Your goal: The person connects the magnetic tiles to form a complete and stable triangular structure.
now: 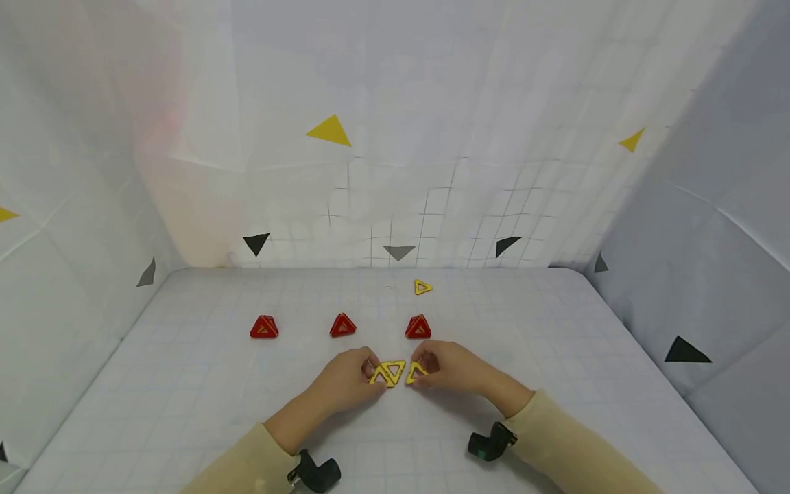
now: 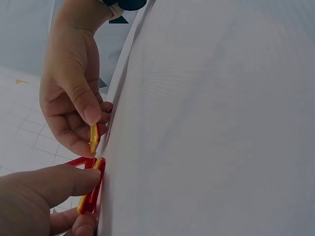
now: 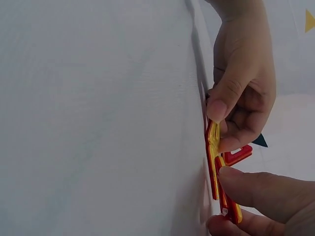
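Note:
My left hand (image 1: 342, 379) pinches a yellow triangular tile (image 1: 374, 374) with an open centre. Edge to edge with it, on its right, lies a second yellow triangular tile (image 1: 402, 370) pointing toward me. A short gap to the right, my right hand (image 1: 457, 368) grips another yellow triangular tile (image 1: 410, 374) between thumb and fingers. In the right wrist view the right hand's tile (image 3: 229, 199) shows red and yellow edges, close to the left hand's tile (image 3: 213, 137). Both hands work low over the white table.
Three small red pyramids stand in a row beyond my hands: one at left (image 1: 264, 335), one mid-table (image 1: 342, 333), one just past my right fingers (image 1: 418, 335). Farther back lies a single yellow triangular tile (image 1: 417, 286). A white sheeted wall (image 1: 395, 185) rises behind the table.

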Tool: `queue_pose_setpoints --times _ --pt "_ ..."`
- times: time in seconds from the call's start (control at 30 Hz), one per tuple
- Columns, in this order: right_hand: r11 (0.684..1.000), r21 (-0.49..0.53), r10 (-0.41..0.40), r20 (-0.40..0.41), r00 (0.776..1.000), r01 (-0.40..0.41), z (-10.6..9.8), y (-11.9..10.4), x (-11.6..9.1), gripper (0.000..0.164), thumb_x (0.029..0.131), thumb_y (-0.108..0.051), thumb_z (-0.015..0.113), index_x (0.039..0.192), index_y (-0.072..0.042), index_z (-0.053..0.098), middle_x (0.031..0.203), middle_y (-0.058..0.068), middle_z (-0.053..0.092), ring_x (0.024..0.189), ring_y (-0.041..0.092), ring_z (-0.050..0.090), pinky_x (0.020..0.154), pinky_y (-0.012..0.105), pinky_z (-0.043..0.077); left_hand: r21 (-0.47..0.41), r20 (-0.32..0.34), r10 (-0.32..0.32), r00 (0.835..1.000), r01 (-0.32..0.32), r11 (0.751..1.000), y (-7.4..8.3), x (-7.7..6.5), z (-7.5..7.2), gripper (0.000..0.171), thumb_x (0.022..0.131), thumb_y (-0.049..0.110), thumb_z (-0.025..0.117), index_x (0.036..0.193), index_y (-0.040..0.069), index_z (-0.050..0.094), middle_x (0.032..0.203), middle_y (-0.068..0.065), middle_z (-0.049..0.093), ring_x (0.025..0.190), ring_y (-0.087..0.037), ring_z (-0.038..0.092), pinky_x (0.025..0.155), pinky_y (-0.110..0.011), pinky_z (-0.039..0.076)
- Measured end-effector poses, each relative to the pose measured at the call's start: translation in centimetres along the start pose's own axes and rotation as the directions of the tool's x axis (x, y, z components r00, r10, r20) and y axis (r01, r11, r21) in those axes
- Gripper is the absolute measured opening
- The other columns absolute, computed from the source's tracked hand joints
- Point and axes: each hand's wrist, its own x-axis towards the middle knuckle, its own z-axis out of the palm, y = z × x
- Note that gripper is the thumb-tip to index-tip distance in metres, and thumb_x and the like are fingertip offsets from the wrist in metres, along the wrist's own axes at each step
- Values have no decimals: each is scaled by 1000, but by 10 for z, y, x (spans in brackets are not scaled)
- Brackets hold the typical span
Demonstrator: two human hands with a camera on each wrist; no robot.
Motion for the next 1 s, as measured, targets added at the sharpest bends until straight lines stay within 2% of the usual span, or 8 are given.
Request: queue_pose_setpoints --times 0.4,1.0 --pt "999 -32 -13 -19 1000 12 6 -2 5 30 85 -26 82 107 -14 66 80 -6 58 76 13 54 67 29 46 -2 2 -3 1000 3 1000 -1 1 0 31 83 28 82 103 11 65 80 5 56 73 -11 51 66 -29 44" --pt "998 -63 22 -27 999 -24 10 -9 6 27 85 -24 81 107 -14 67 78 -5 57 74 13 53 66 31 45 -1 -2 -6 1000 6 1000 -1 0 0 31 83 28 81 103 11 64 80 5 55 72 -10 50 65 -28 44"
